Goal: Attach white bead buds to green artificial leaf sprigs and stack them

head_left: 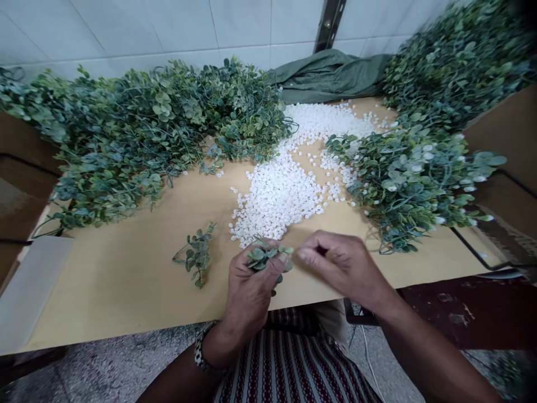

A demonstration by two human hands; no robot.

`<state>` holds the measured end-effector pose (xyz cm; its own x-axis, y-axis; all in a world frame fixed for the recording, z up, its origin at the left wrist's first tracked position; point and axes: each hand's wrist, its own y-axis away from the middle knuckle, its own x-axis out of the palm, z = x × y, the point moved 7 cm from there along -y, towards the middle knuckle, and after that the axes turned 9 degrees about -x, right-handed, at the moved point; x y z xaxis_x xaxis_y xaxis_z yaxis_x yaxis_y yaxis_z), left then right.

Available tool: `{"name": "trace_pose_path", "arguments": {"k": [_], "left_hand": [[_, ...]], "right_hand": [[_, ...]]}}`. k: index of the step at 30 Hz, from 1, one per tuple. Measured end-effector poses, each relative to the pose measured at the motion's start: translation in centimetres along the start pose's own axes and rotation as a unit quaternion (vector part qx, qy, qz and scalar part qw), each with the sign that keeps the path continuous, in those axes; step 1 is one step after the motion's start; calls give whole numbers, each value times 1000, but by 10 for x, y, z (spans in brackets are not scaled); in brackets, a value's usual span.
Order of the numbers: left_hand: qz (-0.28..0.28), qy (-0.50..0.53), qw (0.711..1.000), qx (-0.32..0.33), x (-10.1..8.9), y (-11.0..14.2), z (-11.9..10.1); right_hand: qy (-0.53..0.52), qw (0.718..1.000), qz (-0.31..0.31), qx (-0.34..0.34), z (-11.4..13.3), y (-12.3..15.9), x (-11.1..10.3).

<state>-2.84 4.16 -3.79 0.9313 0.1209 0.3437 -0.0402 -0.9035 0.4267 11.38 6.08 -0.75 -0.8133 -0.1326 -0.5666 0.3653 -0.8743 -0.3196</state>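
Head view. The left hand is at the near edge of the counter, fingers clamped on a small green sprig, its leaves fanning out between thumb and forefinger. The right hand is just right of it, thumb and forefinger curled toward each other beside the sprig's right tip; motion blur there, so cannot tell whether they meet or pinch anything.

Far of the hands, a spill of small white pieces runs back across the counter. To the left, a loose sprig lies by itself. A long heap of foliage fills the far left. At right, a leafy bunch carries white tips on several stems and lies partly over the white pieces.

Step in hand, judged: detail work on the single held sprig, left hand steadying, right hand working at its tip. The next move appears to call for a firm but light left grip, so the leaves do not bend, and a fine, well-aimed pinch by the right fingers at one stem end.
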Motion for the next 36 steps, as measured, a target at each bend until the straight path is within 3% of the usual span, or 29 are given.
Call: {"name": "trace_pose_path", "arguments": {"k": [3,8,11,17,22,25,29,32,36], "left_hand": [[-21,-25,999,-11,-5,-2,-3],[-13,-30,999,1,-2,-3,-10],[1,-21,1000,3,0,-4,-10],[18,-4,1000,-4,0,-4,-8],[27,-12,1000,3,3,-4,-10],[28,-4,1000,6,5,-5,-9],[44,-1,999,11,9,-5,-7],[59,9,998,2,11,-4,-4],[61,-2,998,-3,13,-4,-1]], "right_hand": [[197,977,-9,-75,-9,-15,-20],[391,908,65,-138,-29,-28,-10],[426,890,61,-147,-33,-27,-5],[436,892,58,-104,-31,-28,-8],[378,920,71,-69,-32,-22,-9],[324,941,38,-85,-20,-14,-15],[67,990,-11,-127,11,-7,-22],[-99,988,33,-111,24,-6,-11],[-196,977,59,-57,20,-6,4]]}}
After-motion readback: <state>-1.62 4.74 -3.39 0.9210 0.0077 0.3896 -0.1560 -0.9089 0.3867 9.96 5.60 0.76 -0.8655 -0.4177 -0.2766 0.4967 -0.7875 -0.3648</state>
